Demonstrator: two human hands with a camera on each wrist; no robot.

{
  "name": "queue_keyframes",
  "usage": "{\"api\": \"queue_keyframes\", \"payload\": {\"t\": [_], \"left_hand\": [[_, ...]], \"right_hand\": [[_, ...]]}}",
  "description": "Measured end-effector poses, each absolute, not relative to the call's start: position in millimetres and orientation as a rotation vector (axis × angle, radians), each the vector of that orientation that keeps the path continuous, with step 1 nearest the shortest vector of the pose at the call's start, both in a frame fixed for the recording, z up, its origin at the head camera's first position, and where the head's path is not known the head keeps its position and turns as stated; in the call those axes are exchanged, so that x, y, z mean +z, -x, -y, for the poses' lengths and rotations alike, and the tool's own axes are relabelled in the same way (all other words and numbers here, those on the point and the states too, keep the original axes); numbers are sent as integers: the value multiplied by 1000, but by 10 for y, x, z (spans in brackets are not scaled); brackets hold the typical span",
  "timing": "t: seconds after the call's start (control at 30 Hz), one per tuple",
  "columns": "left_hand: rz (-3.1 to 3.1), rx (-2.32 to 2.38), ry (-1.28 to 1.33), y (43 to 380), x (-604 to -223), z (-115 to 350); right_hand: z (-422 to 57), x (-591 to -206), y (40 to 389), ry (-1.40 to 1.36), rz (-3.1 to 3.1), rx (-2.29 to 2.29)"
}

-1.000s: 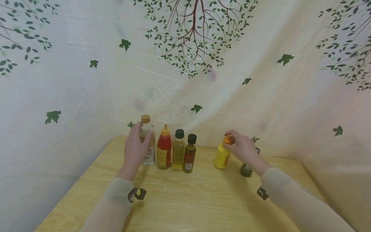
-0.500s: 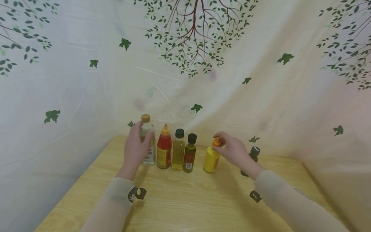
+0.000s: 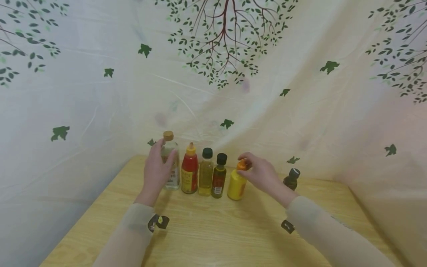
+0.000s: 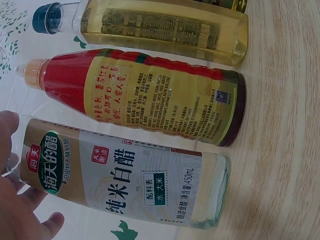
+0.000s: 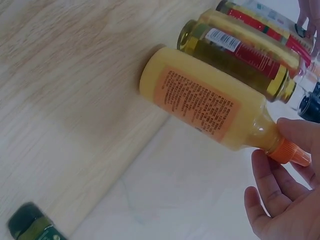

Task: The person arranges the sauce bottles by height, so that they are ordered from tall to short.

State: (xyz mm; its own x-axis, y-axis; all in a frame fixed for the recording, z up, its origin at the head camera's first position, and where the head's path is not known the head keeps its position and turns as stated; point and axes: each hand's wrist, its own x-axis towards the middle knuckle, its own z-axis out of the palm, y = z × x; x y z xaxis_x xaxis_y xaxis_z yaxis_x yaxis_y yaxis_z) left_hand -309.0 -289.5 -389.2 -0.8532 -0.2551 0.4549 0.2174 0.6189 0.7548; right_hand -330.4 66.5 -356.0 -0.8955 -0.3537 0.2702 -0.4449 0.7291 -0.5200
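Observation:
In the head view my left hand (image 3: pixel 156 168) holds the upper part of a clear glass white vinegar bottle (image 3: pixel 172 180), thumb on the near side. The left wrist view shows the fingers around the shoulder of that vinegar bottle (image 4: pixel 135 175). My right hand (image 3: pixel 261 174) pinches the orange nozzle cap of a yellow squeeze bottle (image 3: pixel 236 188), which leans slightly. It is close beside a small oil bottle with a red label (image 3: pixel 218 181). A red ketchup bottle (image 3: pixel 189 168) and a pale yellow oil bottle (image 3: pixel 205 180) stand between the two hands.
Behind my right wrist stands a dark green bottle (image 3: pixel 291 181), partly hidden; its cap (image 5: pixel 25 220) shows in the right wrist view. A cloth with printed leaves (image 3: pixel 253 122) hangs behind the wooden table (image 3: pixel 207 233).
My right hand has slid the yellow squeeze bottle left, up beside the red-labelled oil bottle. The dark green bottle has come more into sight. My left hand stays on the vinegar bottle.

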Motion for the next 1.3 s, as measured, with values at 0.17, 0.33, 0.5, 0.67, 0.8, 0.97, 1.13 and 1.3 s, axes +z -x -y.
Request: {"api": "queue_keyframes", "payload": {"t": [0.17,0.33,0.5,0.67,0.8,0.97,1.13,1.3], "left_hand": [[2308,-1176,-24,3088,-3891,2898],[2309,-1177,-22,3085,-3888,2901],[2317,-1183,-30,3082,-3881,2897],[2317,-1192,-31,3093,-3874,2890],[2312,-1194,-24,3101,-3869,2901],[2312,-1196,-25,3098,-3869,2916],[2313,-1197,-29,3094,-3866,2921],[2326,-1189,-37,3108,-3869,2914]], "right_hand": [[-595,-3556,3279,-677,2758,900],[-547,-3557,3271,-693,2744,888],[-506,-3598,3299,-705,2739,850],[-488,-3622,3310,-692,2750,832],[-480,-3631,3330,-693,2755,825],[-472,-3636,3343,-696,2765,802],[-482,-3635,3330,-710,2764,805],[-525,-3640,3311,-702,2775,801]]}}
